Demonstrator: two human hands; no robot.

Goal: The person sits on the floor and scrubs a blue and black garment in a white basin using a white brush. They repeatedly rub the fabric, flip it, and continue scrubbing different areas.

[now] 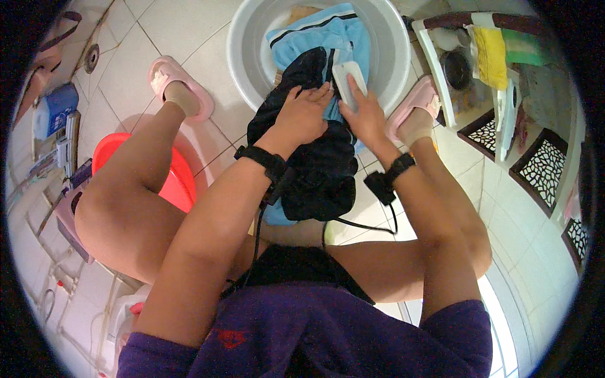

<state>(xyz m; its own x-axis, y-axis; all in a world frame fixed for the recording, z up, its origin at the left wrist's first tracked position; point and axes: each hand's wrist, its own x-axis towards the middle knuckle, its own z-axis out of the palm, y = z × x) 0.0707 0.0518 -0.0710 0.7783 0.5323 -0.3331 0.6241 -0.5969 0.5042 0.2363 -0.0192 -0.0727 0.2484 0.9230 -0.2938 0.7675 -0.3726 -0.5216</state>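
A black and light-blue garment (314, 175) with striped trim hangs from inside a grey plastic basin (393, 52) over its near rim towards my lap. My left hand (302, 113) lies on the black part, palm down with fingers apart. In my right hand (364, 111) is a white oblong block (349, 78), its long side slanting across the cloth. Whether it is a scrubbing brush or a bar of soap I cannot tell. Under the cloth, a wooden board (298, 16) shows at the basin's far side; most of it is hidden.
A red plastic basin (182, 165) stands by my left leg on the tiled floor (189, 28). To the right is a white rack (437, 75) with a yellow cloth (490, 56) over it. A blue container (56, 111) stands at the left wall. Cables hang from both wrist straps.
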